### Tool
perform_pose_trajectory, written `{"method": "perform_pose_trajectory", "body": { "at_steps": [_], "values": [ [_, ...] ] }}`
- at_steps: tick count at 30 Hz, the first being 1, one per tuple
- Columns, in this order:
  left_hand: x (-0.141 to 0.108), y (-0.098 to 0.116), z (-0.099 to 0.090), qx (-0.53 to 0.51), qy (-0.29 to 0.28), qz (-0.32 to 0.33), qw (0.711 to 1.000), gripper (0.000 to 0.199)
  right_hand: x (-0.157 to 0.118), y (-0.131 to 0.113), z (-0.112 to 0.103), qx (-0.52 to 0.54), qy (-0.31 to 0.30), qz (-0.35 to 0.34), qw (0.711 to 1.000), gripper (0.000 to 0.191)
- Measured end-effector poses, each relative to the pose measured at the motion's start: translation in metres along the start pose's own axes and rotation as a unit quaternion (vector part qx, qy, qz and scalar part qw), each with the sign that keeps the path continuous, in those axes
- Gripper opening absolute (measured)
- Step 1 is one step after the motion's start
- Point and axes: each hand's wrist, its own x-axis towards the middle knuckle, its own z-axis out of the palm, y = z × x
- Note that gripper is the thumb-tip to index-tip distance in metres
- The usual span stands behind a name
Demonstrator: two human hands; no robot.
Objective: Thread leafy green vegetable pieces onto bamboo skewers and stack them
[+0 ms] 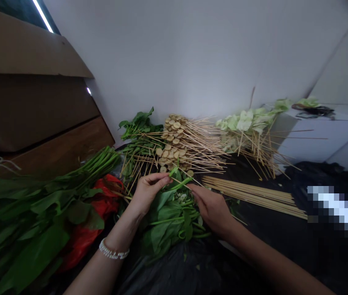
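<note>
My left hand (149, 190) pinches a piece of leafy green vegetable (174, 172) between thumb and fingers. Closed around a thin bamboo skewer (239, 219) is my right hand (212, 205); the skewer's front part meets the green stems (185, 182) between both hands. Exactly where it pierces them is too small to tell. Directly below the hands lies a heap of loose green leaves and stems (164, 223). A bundle of bare bamboo skewers (253, 196) rests on the black plastic to the right of the hands.
Beyond the hands are skewered pale round slices (174, 137), skewered greens (141, 141) and skewered cabbage leaves (244, 121), against a white wall (176, 53). At left, large leafy greens (38, 221) lie over a red plastic bag (84, 241), near a cardboard box (32, 110).
</note>
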Motion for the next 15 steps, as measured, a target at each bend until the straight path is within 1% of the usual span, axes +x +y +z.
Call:
{"method": "perform_pose_trajectory", "body": {
  "at_steps": [6, 15],
  "values": [
    [-0.0004, -0.0001, -0.0002, 0.009, -0.005, 0.000, 1.000, 0.028, -0.0017, 0.0021, 0.0019, -0.007, -0.007, 0.012, 1.000, 0.033],
    [-0.0010, 0.0022, 0.0003, 0.031, -0.009, -0.005, 0.999, 0.028, -0.0025, 0.0019, 0.0018, -0.014, -0.007, 0.004, 1.000, 0.035]
  ]
}}
